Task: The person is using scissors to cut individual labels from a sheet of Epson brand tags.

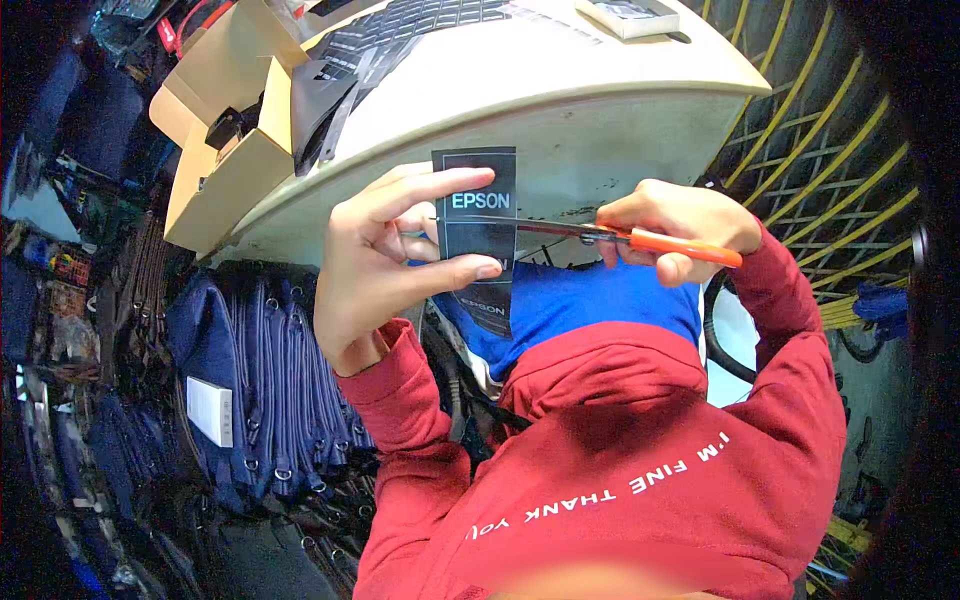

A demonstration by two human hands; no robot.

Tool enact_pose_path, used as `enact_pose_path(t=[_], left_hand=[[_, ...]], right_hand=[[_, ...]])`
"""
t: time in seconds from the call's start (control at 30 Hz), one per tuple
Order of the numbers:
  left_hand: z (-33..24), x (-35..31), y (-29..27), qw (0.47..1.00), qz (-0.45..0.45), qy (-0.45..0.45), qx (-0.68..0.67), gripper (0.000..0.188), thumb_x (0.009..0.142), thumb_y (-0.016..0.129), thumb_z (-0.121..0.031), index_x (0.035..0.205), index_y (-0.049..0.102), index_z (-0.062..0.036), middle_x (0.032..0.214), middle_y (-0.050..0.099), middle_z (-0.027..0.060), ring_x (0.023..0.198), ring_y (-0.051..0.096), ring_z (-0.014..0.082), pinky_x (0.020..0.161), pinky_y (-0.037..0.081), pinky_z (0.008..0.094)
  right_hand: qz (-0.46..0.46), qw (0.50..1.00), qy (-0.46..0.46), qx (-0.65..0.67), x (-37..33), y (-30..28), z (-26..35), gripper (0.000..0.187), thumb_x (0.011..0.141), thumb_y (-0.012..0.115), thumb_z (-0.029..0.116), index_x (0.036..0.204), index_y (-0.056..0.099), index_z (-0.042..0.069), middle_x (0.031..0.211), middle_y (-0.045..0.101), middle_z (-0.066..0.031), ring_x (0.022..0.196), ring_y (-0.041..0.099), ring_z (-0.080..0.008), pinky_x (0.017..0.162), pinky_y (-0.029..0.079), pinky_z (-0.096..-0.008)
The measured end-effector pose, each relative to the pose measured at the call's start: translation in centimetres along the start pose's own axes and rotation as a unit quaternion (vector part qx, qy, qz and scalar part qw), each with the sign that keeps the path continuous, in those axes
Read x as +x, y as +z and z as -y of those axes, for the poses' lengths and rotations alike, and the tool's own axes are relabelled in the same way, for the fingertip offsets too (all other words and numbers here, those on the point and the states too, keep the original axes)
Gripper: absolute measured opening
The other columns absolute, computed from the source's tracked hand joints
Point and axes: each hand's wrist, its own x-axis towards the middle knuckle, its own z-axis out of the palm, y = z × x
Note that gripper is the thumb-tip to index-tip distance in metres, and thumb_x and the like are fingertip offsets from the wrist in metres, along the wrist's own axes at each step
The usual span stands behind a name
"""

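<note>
My left hand point(365, 250) grips a strip of black labels point(476, 178) with pale lettering and thin pale outlines. Its thumb and index finger press on the strip, which hangs upright in front of the table edge. The lower end of the strip reaches down over the blue cloth on my lap. My right hand point(695, 215) is closed around the orange handles of a pair of scissors point(685, 247). The scissor blades lie crosswise over the strip, between two printed labels, with the tips pointing toward my left fingers. Part of the handles is hidden by my right hand.
A white table point(520, 65) with a curved edge stands ahead. Black printed sheets point(440, 18) and a small white tray point(630, 17) lie on it. An open cardboard box point(195, 190) sits at its left. Navy bags point(270, 370) hang lower left; yellow bars point(830, 110) rise at right.
</note>
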Motion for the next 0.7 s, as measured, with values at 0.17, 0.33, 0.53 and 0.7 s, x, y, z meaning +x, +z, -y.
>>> enact_pose_path(t=[0.17,0.33,0.53,0.7], left_hand=[[-0.1,0.1,-0.1,0.998,0.007,0.024,0.055,0.056,0.057,0.083,0.001,0.11,0.065,-0.0051,0.094,0.055,-0.0025,0.067,0.037,-0.0001,0.055,0.032,0.0127],[-0.9,0.1,0.0,0.998,0.008,-0.011,0.055,0.056,0.057,0.082,0.001,0.111,0.065,-0.0052,0.093,0.055,-0.0027,0.067,0.037,-0.0003,0.054,0.032,0.0129],[0.2,0.3,0.2,0.999,0.02,0.026,0.028,0.056,0.058,0.082,0.002,0.111,0.065,-0.0047,0.098,0.057,0.0002,0.07,0.042,0.0011,0.056,0.035,0.0141],[0.3,0.3,0.2,0.999,0.025,0.03,-0.001,0.055,0.059,0.081,0.004,0.112,0.064,-0.0033,0.103,0.059,0.0045,0.08,0.052,0.0045,0.061,0.042,0.0161]], right_hand=[[-0.003,0.999,0.021,0.034,0.7,0.2,0.0,0.095,0.062,0.041,0.089,0.081,0.055,-0.002,0.052,0.041,0.0013,0.043,0.04,-0.012,0.042,0.033,-0.0295],[-0.001,1.0,0.0,0.024,0.5,0.0,-0.1,0.075,0.072,0.046,0.074,0.078,0.055,-0.001,0.056,0.046,-0.004,0.05,0.047,-0.0164,0.047,0.038,-0.0319],[0.019,1.0,-0.008,0.004,0.5,-0.3,0.4,0.048,0.084,0.052,0.047,0.073,0.054,0.0,0.06,0.052,-0.0085,0.055,0.051,-0.0195,0.053,0.041,-0.0345],[0.001,0.998,0.053,0.024,0.8,0.2,0.1,0.091,0.061,0.045,0.088,0.081,0.056,-0.001,0.052,0.043,0.0005,0.045,0.044,-0.0123,0.042,0.034,-0.0296]])
